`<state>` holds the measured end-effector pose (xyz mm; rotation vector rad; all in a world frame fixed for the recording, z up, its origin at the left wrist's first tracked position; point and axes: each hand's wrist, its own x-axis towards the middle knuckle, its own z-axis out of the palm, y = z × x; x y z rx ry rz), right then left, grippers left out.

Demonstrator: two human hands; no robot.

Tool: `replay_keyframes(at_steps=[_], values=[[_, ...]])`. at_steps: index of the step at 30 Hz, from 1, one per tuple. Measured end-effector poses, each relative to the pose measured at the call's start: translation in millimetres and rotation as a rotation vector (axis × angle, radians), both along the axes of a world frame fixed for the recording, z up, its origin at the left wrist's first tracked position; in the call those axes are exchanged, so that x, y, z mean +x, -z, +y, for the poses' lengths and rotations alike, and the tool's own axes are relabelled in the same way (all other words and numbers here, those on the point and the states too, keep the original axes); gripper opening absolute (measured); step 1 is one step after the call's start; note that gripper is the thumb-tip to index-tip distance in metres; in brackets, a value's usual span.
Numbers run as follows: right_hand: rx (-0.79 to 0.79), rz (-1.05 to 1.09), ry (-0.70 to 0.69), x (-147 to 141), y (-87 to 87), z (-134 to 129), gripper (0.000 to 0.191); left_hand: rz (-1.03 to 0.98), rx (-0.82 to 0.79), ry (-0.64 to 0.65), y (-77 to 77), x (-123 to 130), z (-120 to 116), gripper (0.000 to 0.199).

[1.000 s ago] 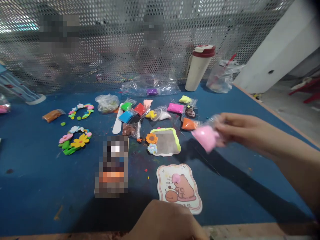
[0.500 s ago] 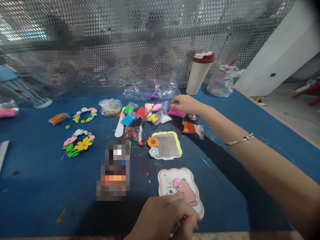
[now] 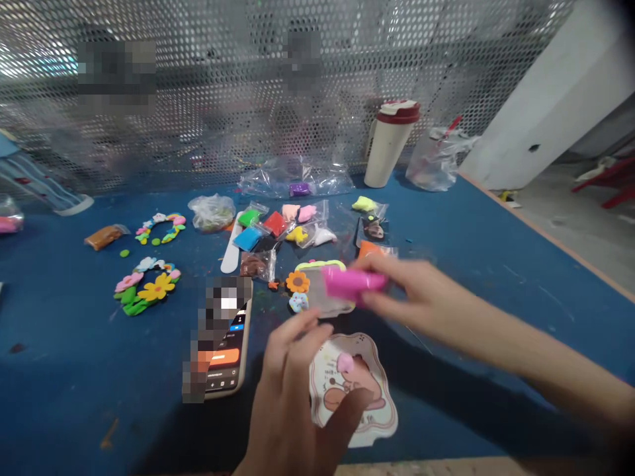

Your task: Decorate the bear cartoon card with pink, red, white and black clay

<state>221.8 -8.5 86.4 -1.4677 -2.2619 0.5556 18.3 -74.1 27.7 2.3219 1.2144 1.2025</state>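
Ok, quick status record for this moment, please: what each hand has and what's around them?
Right hand: holding magenta modelling clay
Left hand: open, fingers spread, over a bear-picture card
On card: pink clay blob
Nearby: smartphone, orange clay flower
Surface: blue table

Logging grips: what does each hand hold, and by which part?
The right hand grips a magenta clay packet by its right end; the left hand holds nothing.
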Motion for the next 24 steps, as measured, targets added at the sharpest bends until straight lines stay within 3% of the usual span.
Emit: replay_keyframes(at_steps=[1, 3, 5, 7, 13, 15, 17, 18, 21, 24], values=[[-0.155, 0.114, -0.069, -3, -0.5, -21, 0.012, 0.033, 0.019, -0.029, -0.5, 0, 0, 0.048], [-0.366, 0.306, -0.021, -7, 2.8, -51, 0.015, 0.039, -0.025, 0.003, -1.5, 2, 0, 0.046], [-0.559, 0.485, 0.055, -8, 10.5, -66, 0.019, 0.01, -0.122, 0.036, -3.0, 3, 0, 0.039], [-0.624, 0.619, 0.114, -8, 20.2, -70, 0.026, 0.011, -0.191, 0.02, -4.9, 3, 2, 0.036], [-0.673, 0.86, 0.121, -10, 40.1, -71, 0.037, 0.088, -0.309, -0.019, -9.4, 4, 6, 0.035], [-0.625, 0.941, 0.185, -15, 42.5, -76, 0.036, 0.108, -0.241, -0.094, -11.4, 7, 5, 0.033], [-0.507, 0.938, 0.277, -21, 43.2, -81, 0.035, 0.132, -0.173, -0.11, -15.2, 9, 3, 0.015], [-0.443, 0.912, 0.305, -25, 43.1, -83, 0.034, 0.136, -0.174, -0.054, -17.7, 11, 3, 0.011], [-0.333, 0.857, 0.322, -35, 41.9, -85, 0.034, 0.084, -0.242, 0.2, -25.3, 14, 1, 0.03], [-0.382, 0.946, 0.284, -41, 40.5, -83, 0.036, 0.072, -0.245, 0.236, -29.4, 16, 1, 0.035]])
